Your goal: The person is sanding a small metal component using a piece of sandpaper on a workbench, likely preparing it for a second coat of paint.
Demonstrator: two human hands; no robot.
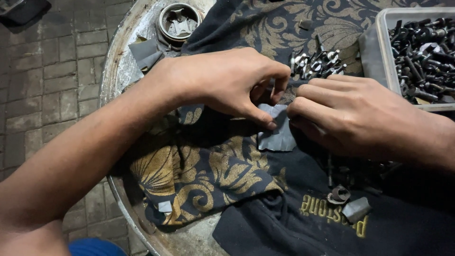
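Left hand (pixel 227 83) and right hand (pixel 350 116) pinch a small grey abrasive sheet (pixel 277 130) over dark gold-patterned cloth (pixel 199 175); steady, even fingertip pressure seems advisable.

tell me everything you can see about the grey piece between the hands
The grey piece is a small, thin, flat sheet, matte blue-grey, like sandpaper or rubber. It lies on the dark gold-patterned cloth, its top edge pinched between the left hand and the right hand; its irregular lower edge hangs free.
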